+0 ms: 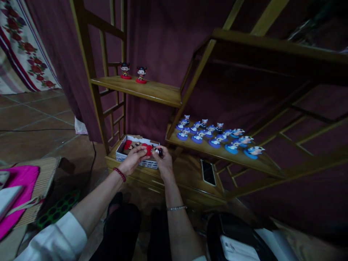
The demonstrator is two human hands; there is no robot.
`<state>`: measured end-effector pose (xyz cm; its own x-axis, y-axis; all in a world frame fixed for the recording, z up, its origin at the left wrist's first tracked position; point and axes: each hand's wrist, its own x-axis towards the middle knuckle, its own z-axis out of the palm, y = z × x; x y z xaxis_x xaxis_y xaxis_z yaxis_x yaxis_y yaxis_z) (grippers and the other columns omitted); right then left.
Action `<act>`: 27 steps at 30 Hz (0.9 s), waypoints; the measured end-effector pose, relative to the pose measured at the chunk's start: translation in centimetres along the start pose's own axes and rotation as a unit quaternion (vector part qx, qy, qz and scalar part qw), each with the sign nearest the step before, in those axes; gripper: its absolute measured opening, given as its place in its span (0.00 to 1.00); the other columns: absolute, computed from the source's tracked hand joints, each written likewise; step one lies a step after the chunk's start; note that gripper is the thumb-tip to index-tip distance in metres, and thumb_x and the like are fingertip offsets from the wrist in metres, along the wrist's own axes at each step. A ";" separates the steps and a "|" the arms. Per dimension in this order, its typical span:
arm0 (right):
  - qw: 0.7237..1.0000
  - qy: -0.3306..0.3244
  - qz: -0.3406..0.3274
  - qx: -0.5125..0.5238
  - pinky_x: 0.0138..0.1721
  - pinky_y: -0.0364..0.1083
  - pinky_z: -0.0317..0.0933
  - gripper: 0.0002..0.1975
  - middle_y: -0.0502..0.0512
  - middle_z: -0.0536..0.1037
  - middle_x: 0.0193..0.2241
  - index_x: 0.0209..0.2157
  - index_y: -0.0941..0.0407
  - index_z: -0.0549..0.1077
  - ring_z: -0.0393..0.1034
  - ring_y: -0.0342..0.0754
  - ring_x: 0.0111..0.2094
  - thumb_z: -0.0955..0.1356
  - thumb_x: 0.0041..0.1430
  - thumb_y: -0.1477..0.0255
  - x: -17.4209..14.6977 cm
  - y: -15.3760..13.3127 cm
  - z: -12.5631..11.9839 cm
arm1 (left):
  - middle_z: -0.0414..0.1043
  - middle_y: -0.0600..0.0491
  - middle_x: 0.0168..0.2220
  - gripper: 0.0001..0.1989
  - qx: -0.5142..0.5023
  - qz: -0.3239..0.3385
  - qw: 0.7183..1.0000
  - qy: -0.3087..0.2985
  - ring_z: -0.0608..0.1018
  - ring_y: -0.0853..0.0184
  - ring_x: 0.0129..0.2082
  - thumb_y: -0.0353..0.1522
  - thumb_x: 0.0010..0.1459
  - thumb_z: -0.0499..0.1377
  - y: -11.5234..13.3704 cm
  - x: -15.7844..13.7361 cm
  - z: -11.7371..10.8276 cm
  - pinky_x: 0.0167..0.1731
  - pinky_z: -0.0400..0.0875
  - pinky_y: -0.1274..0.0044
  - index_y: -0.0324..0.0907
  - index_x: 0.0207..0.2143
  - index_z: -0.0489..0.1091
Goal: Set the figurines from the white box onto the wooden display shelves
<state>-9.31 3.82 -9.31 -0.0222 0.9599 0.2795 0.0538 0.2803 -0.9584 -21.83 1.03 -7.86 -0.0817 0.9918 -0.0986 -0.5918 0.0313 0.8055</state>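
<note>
Above the front right of a white cardboard box (149,164), both my hands hold one small figurine (157,150) with a dark head and a red round base. My left hand (133,159) pinches the red base. Around the head end, the fingers of my right hand (164,162) are closed. Inside the box lie more figurine pieces, among them a red one (127,144). Two black-haired figurines on red bases, a left one (125,70) and a right one (141,74), stand upright on the upper left shelf (152,90).
Several blue and purple figurines (199,136) stand in rows on the right shelf (261,165). A phone or tablet (208,172) lies on the lower board. At left is a low bamboo-topped table (47,177) with pink cloth (27,181); a black object (233,232) sits at lower right.
</note>
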 end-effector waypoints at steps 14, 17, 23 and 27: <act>0.998 -0.052 -0.045 0.004 0.34 0.42 0.62 0.12 0.48 0.70 0.29 0.34 0.56 0.66 0.66 0.42 0.30 0.66 0.43 0.72 -4.9 -10.3 -1.3 | 0.70 0.51 0.35 0.08 -0.033 0.053 0.993 -0.102 0.73 0.70 0.34 0.25 0.46 0.61 3.9 -7.6 2.6 0.36 0.70 0.77 0.36 0.32 0.69; 0.996 -0.065 -0.064 0.003 0.35 0.42 0.62 0.12 0.49 0.71 0.29 0.34 0.56 0.66 0.66 0.42 0.30 0.66 0.44 0.72 -5.5 -11.5 -1.6 | 0.70 0.51 0.35 0.08 -0.031 0.063 0.991 -0.111 0.72 0.70 0.34 0.26 0.46 0.61 4.5 -8.7 2.9 0.37 0.70 0.77 0.36 0.32 0.69; 0.993 -0.077 -0.090 -0.010 0.35 0.42 0.63 0.12 0.50 0.72 0.30 0.35 0.56 0.66 0.67 0.43 0.31 0.66 0.44 0.71 -6.7 -13.6 -1.8 | 0.70 0.51 0.34 0.09 -0.030 0.071 0.990 -0.120 0.73 0.71 0.33 0.27 0.45 0.62 5.7 -10.5 3.4 0.35 0.70 0.78 0.36 0.32 0.69; 0.991 -0.090 -0.092 -0.023 0.35 0.43 0.63 0.12 0.50 0.72 0.31 0.34 0.56 0.66 0.68 0.44 0.32 0.66 0.44 0.70 -7.3 -14.7 -1.7 | 0.70 0.50 0.34 0.09 -0.027 0.082 0.989 -0.122 0.73 0.70 0.33 0.27 0.45 0.62 6.2 -11.2 3.4 0.35 0.70 0.77 0.35 0.32 0.69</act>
<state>-8.22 -7.34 2.83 -0.2131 0.8766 0.4314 0.0769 0.4552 -0.8871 -21.89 -9.48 0.23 0.0116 0.9835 0.1807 -0.6294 -0.1332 0.7656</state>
